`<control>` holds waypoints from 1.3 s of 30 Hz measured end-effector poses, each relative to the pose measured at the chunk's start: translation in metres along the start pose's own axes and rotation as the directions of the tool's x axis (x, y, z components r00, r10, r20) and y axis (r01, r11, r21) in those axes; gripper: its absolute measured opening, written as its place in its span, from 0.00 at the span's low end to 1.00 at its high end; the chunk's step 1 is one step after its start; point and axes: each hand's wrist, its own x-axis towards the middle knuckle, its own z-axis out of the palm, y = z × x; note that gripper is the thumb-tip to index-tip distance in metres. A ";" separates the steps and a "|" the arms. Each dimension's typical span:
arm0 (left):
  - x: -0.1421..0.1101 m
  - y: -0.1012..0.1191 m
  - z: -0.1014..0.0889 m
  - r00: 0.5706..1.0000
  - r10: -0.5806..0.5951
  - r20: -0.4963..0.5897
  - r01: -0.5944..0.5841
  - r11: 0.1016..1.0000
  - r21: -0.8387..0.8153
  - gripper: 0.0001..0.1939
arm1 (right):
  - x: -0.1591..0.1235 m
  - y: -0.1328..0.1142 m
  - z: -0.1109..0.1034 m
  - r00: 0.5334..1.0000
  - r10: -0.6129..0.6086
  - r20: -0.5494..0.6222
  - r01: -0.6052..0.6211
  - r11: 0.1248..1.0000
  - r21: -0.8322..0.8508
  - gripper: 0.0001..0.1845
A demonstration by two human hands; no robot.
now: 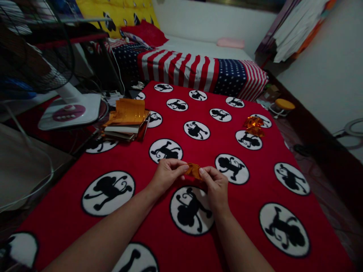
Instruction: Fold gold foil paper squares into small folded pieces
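A small piece of orange-gold foil paper (194, 170) is stretched between my two hands, low over the red cloth with monkey prints (198, 151). My left hand (169, 173) pinches its left end between thumb and fingers. At the other end, my right hand (214, 185) grips the paper with the thumb on top. Some folds show in the paper, but its exact shape is too small to make out. Farther off to the right lies a shiny orange folded foil piece (254, 125). A stack of gold and white paper sheets (126, 118) rests at the cloth's left edge.
On the left stands a fan with a white base (69, 111), with cables hanging near it. Behind the cloth is a bed with a stars-and-stripes cover (181, 70) and a red pillow (146, 33). A yellow-topped stool (284, 104) stands at the right, near the wall.
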 end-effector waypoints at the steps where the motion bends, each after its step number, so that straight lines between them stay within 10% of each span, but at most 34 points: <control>1: 0.000 0.000 0.000 1.000 -0.004 -0.003 0.004 1.000 -0.002 0.13 | 0.000 0.001 0.000 1.000 -0.003 -0.003 0.003 1.000 0.004 0.11; 16: 0.005 -0.002 -0.005 0.999 -0.009 0.052 0.014 0.994 -0.106 0.31 | 0.000 0.001 -0.002 0.994 0.028 -0.101 -0.032 0.999 -0.035 0.14; 39: -0.001 -0.001 0.002 0.979 -0.012 0.205 0.004 0.999 0.039 0.17 | 0.007 -0.005 -0.012 0.988 0.075 0.138 -0.056 0.988 -0.141 0.10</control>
